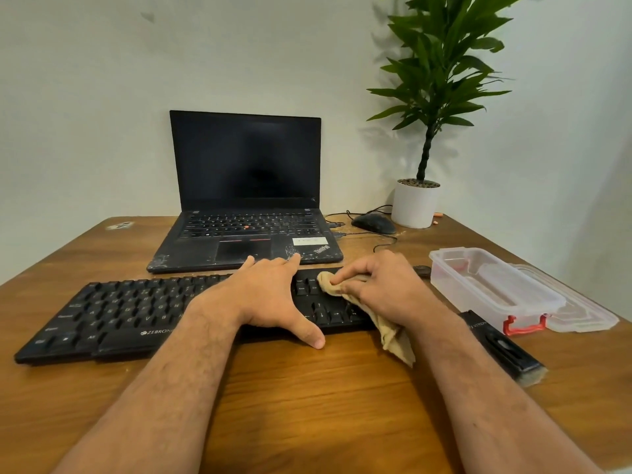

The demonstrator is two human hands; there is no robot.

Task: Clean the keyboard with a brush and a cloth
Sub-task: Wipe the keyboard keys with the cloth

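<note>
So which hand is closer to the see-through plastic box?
Right. The right hand grips the cloth on the keyboard's right end, just beside the plastic box. The left hand rests flat on the keyboard's middle, farther from it.

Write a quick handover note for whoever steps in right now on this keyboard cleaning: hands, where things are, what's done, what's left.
Left hand: fingers spread flat on the middle of the black keyboard, steadying it; thumb reaches over the front edge onto the table.
Right hand: fingers pinch the tan cloth against the keys beside the arrow cluster; the cloth's tail hangs over the front edge.
Brush: lies unused on the table right of the keyboard, in front of the open clear plastic box.
Done: cloth wiping is under way at the right end. Whether brushing is finished cannot be told.
Left: wipe the remaining keys, then put the tools away.
</note>
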